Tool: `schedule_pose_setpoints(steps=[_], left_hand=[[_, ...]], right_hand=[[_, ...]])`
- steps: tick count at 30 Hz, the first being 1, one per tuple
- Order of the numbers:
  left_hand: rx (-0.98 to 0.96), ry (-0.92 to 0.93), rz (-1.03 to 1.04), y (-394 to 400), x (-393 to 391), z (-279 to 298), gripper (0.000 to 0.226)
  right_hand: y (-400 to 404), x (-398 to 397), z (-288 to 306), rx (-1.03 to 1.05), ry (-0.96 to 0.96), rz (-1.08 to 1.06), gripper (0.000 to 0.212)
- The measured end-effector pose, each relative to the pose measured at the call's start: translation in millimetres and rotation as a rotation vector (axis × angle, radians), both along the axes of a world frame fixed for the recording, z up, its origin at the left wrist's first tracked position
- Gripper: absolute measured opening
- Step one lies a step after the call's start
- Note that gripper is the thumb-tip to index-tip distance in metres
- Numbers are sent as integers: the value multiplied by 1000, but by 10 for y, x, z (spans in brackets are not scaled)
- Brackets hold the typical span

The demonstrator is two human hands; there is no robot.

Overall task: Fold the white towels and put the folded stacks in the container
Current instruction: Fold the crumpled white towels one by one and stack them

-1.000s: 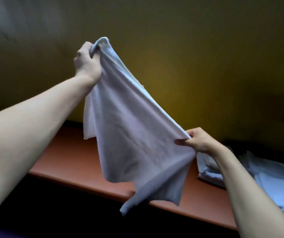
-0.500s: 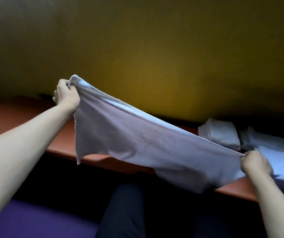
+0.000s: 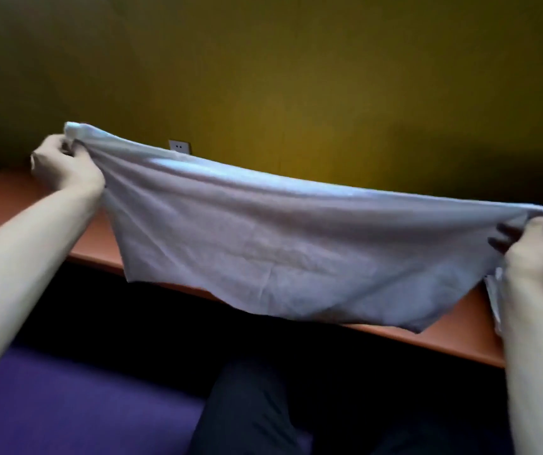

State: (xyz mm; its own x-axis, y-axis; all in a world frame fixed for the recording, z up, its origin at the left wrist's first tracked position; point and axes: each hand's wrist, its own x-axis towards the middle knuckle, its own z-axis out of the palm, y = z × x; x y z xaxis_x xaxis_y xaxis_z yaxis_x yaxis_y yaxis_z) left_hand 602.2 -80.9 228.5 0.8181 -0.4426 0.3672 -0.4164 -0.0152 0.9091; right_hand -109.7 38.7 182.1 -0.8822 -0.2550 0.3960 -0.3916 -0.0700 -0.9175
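Two hands stretch one thin, creased white towel (image 3: 263, 244) taut above the smooth reddish-brown table (image 3: 454, 333): left hand (image 3: 66, 165) and right hand (image 3: 539, 254) each pinch a bunched corner.

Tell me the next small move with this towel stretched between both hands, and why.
Probably lower it flat onto the desk, or bring the two held corners together for a first fold. The left hand and right hand each grip an end of the white towel, which hangs spread and unfolded in the air above the desk edge.
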Motion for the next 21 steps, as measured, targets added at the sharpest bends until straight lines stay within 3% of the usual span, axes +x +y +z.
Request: schedule_pose_setpoints(steps=[4, 8, 11, 13, 18, 21], left_hand=[[36, 101, 1, -197, -87, 88, 35], [93, 110, -22, -465, -301, -209, 40], [147, 148, -24, -738, -402, -515, 38], [181, 144, -26, -935, -425, -712, 40], [314, 83, -23, -1461, -587, -1134, 44], [378, 73, -34, -1789, -657, -1378, 44]], right_hand=[[-159, 829, 406, -92, -99, 70, 7], [-575, 776, -152, 70, -167, 88, 24], [-961, 516, -620, 122, -238, 143, 12], [-1267, 264, -973, 220, -184, 102, 13], [-1608, 631, -982, 377, -134, 115, 28], [-1823, 733, -1061, 405, -88, 155, 24]])
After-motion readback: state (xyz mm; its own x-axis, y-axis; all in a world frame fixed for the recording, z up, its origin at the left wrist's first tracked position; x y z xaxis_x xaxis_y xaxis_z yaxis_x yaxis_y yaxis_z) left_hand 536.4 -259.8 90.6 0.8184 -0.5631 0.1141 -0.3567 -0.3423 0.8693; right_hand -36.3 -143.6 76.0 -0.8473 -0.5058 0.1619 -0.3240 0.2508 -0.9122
